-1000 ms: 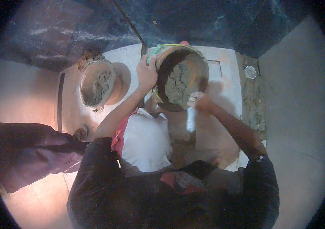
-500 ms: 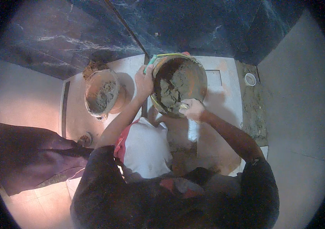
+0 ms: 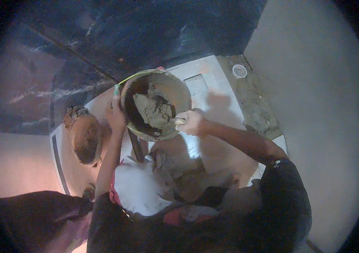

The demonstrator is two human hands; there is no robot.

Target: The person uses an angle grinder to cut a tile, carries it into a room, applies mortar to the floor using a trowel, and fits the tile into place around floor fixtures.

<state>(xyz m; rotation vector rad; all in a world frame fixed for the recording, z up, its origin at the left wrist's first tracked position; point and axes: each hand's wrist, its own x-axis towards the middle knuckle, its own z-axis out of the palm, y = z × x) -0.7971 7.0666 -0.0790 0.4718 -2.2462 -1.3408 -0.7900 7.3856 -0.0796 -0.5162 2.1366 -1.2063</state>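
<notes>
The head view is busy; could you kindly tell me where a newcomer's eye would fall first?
The round bucket of grey paste near the middle probably strikes first, the left hand on its green grip, the right hand around a pale handle at its lower right rim. Next, perhaps, comes the dark, veined wall beyond.

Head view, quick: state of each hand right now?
Left hand: closed on the green grip of the bucket.
Right hand: closed on a pale tool handle.
</notes>
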